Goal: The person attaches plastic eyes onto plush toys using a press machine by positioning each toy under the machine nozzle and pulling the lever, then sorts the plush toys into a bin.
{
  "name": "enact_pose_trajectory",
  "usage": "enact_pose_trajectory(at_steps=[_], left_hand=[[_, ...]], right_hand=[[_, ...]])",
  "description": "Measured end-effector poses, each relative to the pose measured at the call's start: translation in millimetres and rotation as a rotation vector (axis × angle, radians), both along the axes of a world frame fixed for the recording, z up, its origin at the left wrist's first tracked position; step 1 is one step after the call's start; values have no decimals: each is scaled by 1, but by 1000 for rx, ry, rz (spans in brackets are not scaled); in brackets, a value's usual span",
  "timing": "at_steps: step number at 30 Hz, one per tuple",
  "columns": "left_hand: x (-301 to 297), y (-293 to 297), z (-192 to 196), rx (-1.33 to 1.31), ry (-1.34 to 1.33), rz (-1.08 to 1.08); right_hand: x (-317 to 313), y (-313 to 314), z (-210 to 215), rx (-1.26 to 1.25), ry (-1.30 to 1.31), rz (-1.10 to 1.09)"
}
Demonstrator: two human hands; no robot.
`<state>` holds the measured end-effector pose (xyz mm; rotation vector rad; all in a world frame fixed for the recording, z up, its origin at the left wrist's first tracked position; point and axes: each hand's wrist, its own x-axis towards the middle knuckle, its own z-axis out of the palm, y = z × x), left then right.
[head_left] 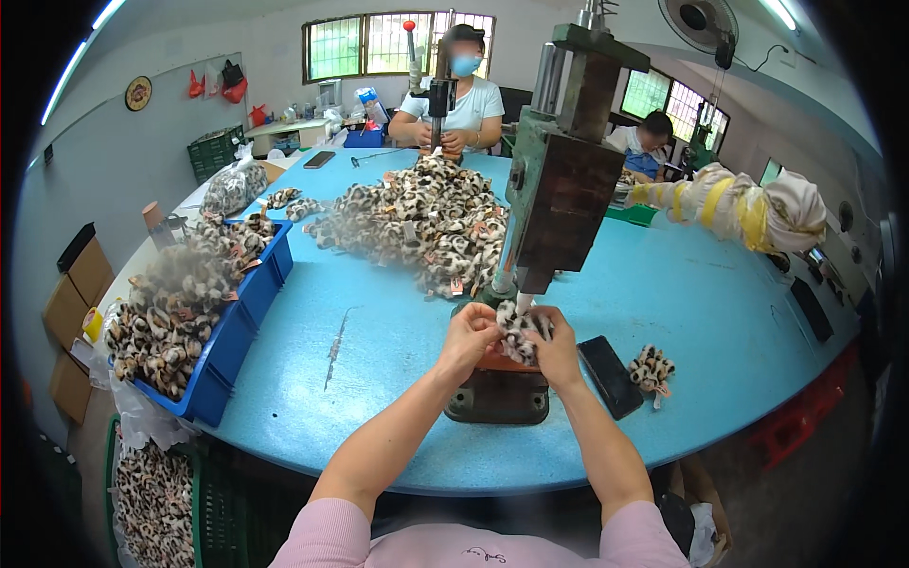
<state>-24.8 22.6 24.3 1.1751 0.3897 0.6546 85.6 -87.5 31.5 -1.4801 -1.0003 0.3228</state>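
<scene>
A small black, white and brown spotted plush piece sits under the tip of a dark green hand press, above its heavy base. My left hand pinches its left side with thumb and fingers. Against its right side my right hand is closed, gripping the fur. The press tip meets the top of the plush or ends just over it; I cannot tell which. Right of my hand lies a black phone, with another spotted plush piece bearing a pink tag beside it.
A large heap of spotted plush pieces covers the blue table's middle. At left stands a blue crate full of them; a green crate sits below. Across the table a masked person works at another press. A wrapped hose hangs at right.
</scene>
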Motion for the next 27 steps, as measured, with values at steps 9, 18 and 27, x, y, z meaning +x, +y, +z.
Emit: enact_pose_trajectory(at_steps=[9, 18, 27], left_hand=[[-54, -1, 26, 11, 9, -137], [-137, -36, 150, 634, -781, 33], [-168, -60, 199, 887, -781, 291]], right_hand=[[-38, -61, 65, 480, -252, 129], [74, -109, 63, 525, -59, -446], [148, -151, -52, -578, -748, -795]])
